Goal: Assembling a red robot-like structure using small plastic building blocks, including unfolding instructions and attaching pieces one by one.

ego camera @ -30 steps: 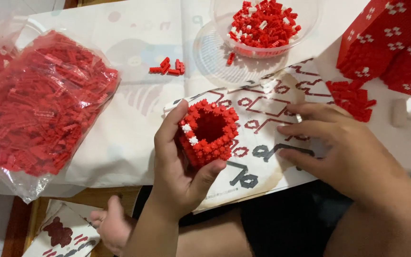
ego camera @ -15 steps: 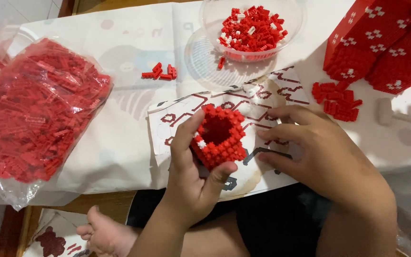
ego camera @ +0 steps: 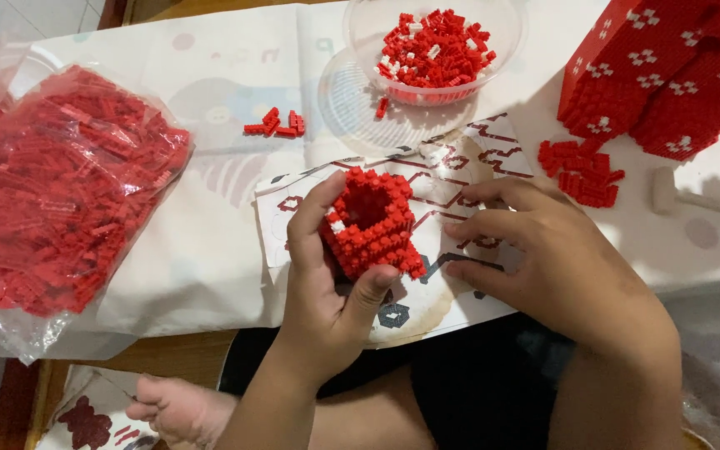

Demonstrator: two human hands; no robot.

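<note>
Left hand grips a small hollow red brick piece, thumb on its near lower edge, fingers wrapped up its left side, piece held just above the instruction sheet. The piece is open on top, with a few white bricks on its left face. Right hand lies flat, palm down, on the sheet just right of the piece, fingers spread a little and pointing left, holding nothing; fingertips near the piece, cannot tell if touching. Sheet lies on the white tabletop, near edge hanging over the person's lap. Clear plastic bowl of red and white loose bricks sits at top centre, beyond the sheet. Small cluster of loose red bricks lies left of the bowl. Big clear bag full of red bricks sits far left. Large red block structure with white cross marks stands top right, a small pile of red pieces just below it. A small white mallet lies at the right edge. A bare foot shows below the tabletop, bottom left.
</note>
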